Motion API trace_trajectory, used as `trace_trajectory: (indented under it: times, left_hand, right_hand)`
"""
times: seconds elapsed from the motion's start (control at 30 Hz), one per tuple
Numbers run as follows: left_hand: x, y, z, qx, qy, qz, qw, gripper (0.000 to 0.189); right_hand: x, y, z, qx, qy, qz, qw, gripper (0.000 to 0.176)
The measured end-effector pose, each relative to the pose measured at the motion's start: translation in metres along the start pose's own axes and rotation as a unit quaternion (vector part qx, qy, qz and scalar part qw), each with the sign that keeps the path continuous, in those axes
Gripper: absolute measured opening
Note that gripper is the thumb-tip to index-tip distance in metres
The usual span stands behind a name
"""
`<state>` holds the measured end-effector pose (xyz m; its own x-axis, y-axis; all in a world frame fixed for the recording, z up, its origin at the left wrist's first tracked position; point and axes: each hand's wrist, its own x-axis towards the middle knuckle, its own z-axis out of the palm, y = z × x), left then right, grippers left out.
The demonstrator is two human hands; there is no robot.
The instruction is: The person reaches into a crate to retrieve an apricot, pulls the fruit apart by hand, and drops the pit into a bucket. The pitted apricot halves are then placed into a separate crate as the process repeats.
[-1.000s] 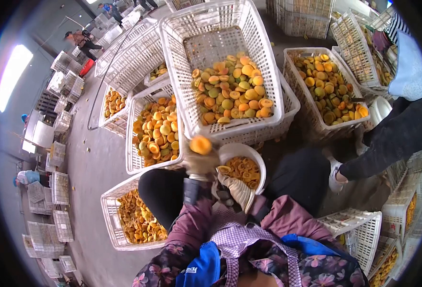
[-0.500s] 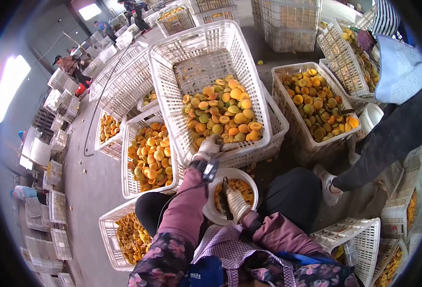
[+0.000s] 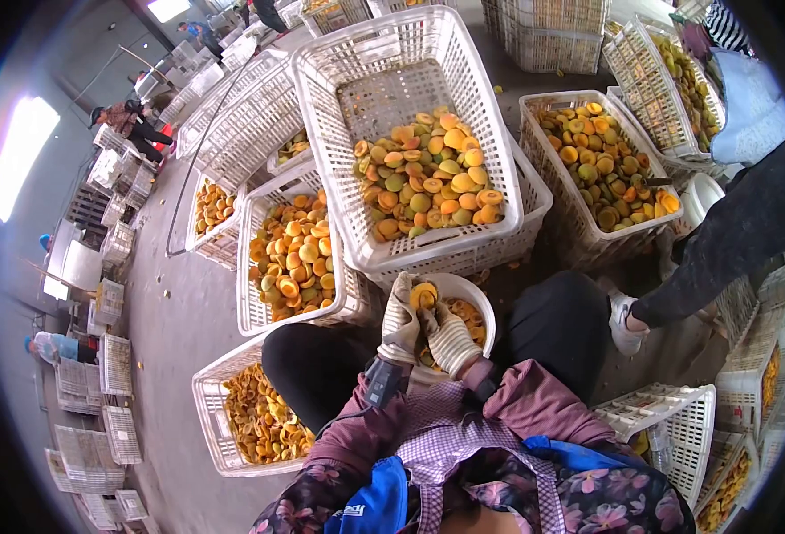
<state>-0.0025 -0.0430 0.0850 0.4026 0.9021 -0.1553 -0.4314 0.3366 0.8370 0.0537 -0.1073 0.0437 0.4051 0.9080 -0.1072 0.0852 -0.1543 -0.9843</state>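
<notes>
Head view: the left hand (image 3: pixel 398 327), in a pale knit glove, grasps a cut fruit (image 3: pixel 424 295) at its side, above the far left rim of a bucket (image 3: pixel 476 291). The right hand (image 3: pixel 453 340), in a ribbed glove, is close beside it; whether it clasps anything, I cannot tell. Soft flesh probably calls for light pressure, with both hands kept over the round white bucket. Beyond, a latticed plastic crate (image 3: pixel 310 114) carries rounded yellow-orange fruit pieces (image 3: pixel 428 182) heaped towards its near edge.
</notes>
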Motion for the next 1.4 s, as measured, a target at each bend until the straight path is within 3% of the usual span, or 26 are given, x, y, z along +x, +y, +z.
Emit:
trace_trajectory:
  times: [0.07, 0.13, 0.2, 0.27, 0.3, 0.33, 0.4, 0.47, 0.5, 0.53, 0.6, 0.63, 0.67, 0.7, 0.73, 0.77, 0.8, 0.83, 0.87, 0.93, 1.07, 1.2, 1.27, 1.33, 1.37, 1.4]
  left_hand:
    - [-0.002, 0.009, 0.001, 0.047, 0.011, -0.012, 0.999, 0.028]
    - [0.006, 0.007, -0.006, 0.017, 0.004, -0.087, 0.996, 0.027]
    - [0.009, 0.000, -0.015, 0.013, -0.020, -0.058, 0.998, 0.031]
    - [0.010, 0.010, -0.025, 0.073, -0.177, -0.145, 0.971, 0.037]
    - [0.012, 0.013, -0.033, 0.134, -0.181, -0.169, 0.960, 0.043]
    - [0.017, 0.015, -0.033, 0.135, -0.178, -0.165, 0.961, 0.043]
    - [0.028, 0.026, -0.021, -0.066, 0.094, -0.085, 0.990, 0.040]
    - [0.037, 0.079, 0.001, -0.440, 0.064, -0.008, 0.896, 0.047]
    - [0.050, 0.089, 0.001, -0.472, 0.037, 0.012, 0.881, 0.046]
    - [0.072, 0.082, -0.005, -0.408, 0.000, 0.021, 0.913, 0.044]
    - [0.122, 0.067, -0.013, -0.150, -0.061, 0.059, 0.985, 0.041]
    - [0.148, 0.061, -0.013, -0.010, -0.062, 0.081, 0.995, 0.039]
    - [0.176, 0.048, -0.011, 0.172, -0.053, 0.105, 0.978, 0.038]
    - [0.203, 0.034, -0.010, 0.381, -0.046, 0.120, 0.915, 0.037]
    - [0.220, 0.024, -0.014, 0.581, -0.051, 0.097, 0.807, 0.036]
    - [0.227, 0.011, -0.018, 0.713, -0.057, 0.046, 0.697, 0.035]
    - [0.257, -0.037, -0.059, 0.756, -0.009, 0.073, 0.650, 0.040]
    - [0.248, -0.030, -0.048, 0.813, -0.005, -0.089, 0.575, 0.044]
    - [0.241, -0.030, -0.048, 0.824, 0.009, -0.032, 0.566, 0.048]
    - [0.251, -0.018, -0.040, 0.837, -0.094, -0.120, 0.526, 0.050]
    - [0.238, -0.004, -0.041, 0.796, -0.142, -0.174, 0.563, 0.044]
    - [0.188, 0.020, -0.020, 0.793, -0.123, -0.048, 0.595, 0.035]
    - [0.162, 0.039, -0.009, 0.698, -0.190, -0.037, 0.689, 0.031]
    - [0.122, 0.030, -0.007, 0.601, -0.126, 0.106, 0.782, 0.026]
    - [0.099, 0.028, -0.009, 0.508, -0.139, 0.203, 0.826, 0.023]
    - [0.085, 0.011, -0.018, 0.328, -0.177, 0.112, 0.921, 0.023]
  right_hand:
    - [-0.003, 0.004, 0.003, -0.038, -0.003, 0.001, 0.999, 0.040]
    - [-0.002, 0.022, 0.009, 0.068, -0.049, -0.030, 0.996, 0.040]
    - [-0.005, 0.011, 0.005, 0.139, -0.041, -0.069, 0.987, 0.036]
    - [-0.014, -0.025, -0.025, 0.251, -0.272, 0.259, 0.892, 0.029]
    - [-0.020, -0.046, -0.032, 0.324, -0.274, 0.339, 0.840, 0.024]
    - [-0.022, -0.055, -0.034, 0.323, -0.279, 0.337, 0.839, 0.024]
    - [-0.025, -0.067, -0.037, 0.502, -0.354, 0.336, 0.714, 0.029]
    - [-0.030, -0.068, -0.024, 0.500, -0.260, 0.332, 0.756, 0.031]
    - [-0.029, -0.058, -0.022, 0.434, -0.217, 0.354, 0.799, 0.030]
    - [-0.024, -0.052, -0.020, 0.363, -0.183, 0.365, 0.837, 0.030]
    - [-0.017, -0.052, -0.012, 0.390, -0.074, 0.389, 0.831, 0.033]
    - [0.015, -0.079, 0.008, 0.280, 0.034, 0.531, 0.799, 0.035]
    - [0.019, -0.073, 0.010, 0.294, 0.016, 0.520, 0.802, 0.036]
    - [0.024, -0.066, 0.013, 0.307, -0.002, 0.508, 0.805, 0.037]
    - [0.001, -0.015, -0.009, 0.444, -0.154, 0.354, 0.809, 0.038]
    - [0.000, -0.018, -0.007, 0.414, -0.138, 0.350, 0.829, 0.037]
    - [0.000, -0.027, -0.008, 0.385, -0.116, 0.344, 0.848, 0.037]
    - [0.000, -0.039, -0.010, 0.379, -0.099, 0.372, 0.842, 0.037]
    - [0.005, -0.035, -0.010, 0.374, -0.105, 0.369, 0.845, 0.037]
    - [0.004, -0.022, -0.010, 0.416, -0.099, 0.367, 0.826, 0.030]
    - [0.005, -0.026, -0.005, 0.424, -0.091, 0.388, 0.813, 0.027]
    - [0.004, -0.003, -0.001, 0.486, -0.134, 0.372, 0.779, 0.024]
    - [0.000, -0.024, -0.002, 0.406, -0.101, 0.295, 0.859, 0.044]
    - [0.016, 0.024, -0.018, 0.540, -0.183, 0.322, 0.756, 0.046]
    - [0.021, 0.041, -0.020, 0.214, -0.117, 0.094, 0.965, 0.043]
    - [0.029, 0.055, -0.021, 0.036, -0.098, -0.042, 0.994, 0.041]
